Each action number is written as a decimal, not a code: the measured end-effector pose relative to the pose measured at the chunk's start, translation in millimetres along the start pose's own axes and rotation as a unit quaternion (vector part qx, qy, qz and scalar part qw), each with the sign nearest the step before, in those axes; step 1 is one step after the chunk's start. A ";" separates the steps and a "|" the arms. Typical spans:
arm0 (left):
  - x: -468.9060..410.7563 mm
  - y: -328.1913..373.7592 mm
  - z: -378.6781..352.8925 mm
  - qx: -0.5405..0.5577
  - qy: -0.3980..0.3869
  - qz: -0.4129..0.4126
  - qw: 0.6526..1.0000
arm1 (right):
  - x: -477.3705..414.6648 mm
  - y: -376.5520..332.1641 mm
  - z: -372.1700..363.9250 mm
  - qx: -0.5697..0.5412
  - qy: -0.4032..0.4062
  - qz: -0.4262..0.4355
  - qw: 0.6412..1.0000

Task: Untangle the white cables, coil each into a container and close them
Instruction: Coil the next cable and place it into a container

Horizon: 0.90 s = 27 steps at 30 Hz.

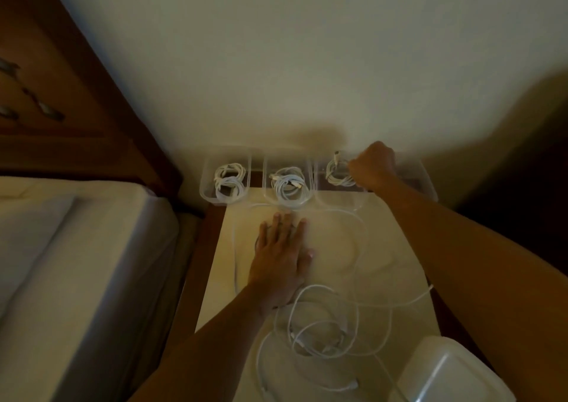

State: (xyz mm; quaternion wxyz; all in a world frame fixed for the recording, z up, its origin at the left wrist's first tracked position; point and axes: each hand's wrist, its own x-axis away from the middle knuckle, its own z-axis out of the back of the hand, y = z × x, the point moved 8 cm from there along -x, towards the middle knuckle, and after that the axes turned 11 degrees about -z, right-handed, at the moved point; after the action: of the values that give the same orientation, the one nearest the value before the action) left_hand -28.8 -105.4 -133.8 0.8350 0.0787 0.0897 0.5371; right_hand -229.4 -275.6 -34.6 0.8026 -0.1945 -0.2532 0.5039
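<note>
- Nearest the camera, at the bottom right, lies a translucent plastic lid [455,374] on the corner of the tabletop [399,239].
- Just left of it sprawls a tangle of loose white cables [319,337] — loops crossing one another over the pale tabletop, with one strand running off towards the right edge.
- The left hand [281,254] rests flat, palm down, its fingers [278,226] spread wide and holding nothing, just short of the middle container.
- Three clear plastic containers stand in a row against the wall [276,63], all without lids.
- The left container [226,176] holds a coiled white cable [230,179]; the middle container [289,180] holds another coil [289,185].
- The right hand [373,166] is inside the right container [424,180] — its fingers curled into a fist beside a third coil [336,172]; whether they grip the cable cannot be told through the blur.
- A bed [76,263] lies to the left, beside a dark wooden frame [61,94].
</note>
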 end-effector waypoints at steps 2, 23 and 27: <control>-0.1 -1.1 -0.9 -0.001 0.002 0.003 1.000 | -8.5 -4.8 -10.3 0.028 -0.007 0.012 1.000; -0.7 -0.6 -1.5 -0.003 0.011 0.007 1.000 | 2.1 -15.6 -44.9 0.314 0.122 0.125 0.933; 0.0 0.0 -0.6 -0.007 0.007 0.008 1.000 | 13.4 -18.5 -28.5 0.255 0.141 0.131 0.948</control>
State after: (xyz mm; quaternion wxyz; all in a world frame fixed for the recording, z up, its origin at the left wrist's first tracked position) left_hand -29.0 -105.4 -134.5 0.8307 0.0703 0.0911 0.5446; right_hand -194.3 -272.8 -43.9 0.7801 -0.0840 0.0272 0.6194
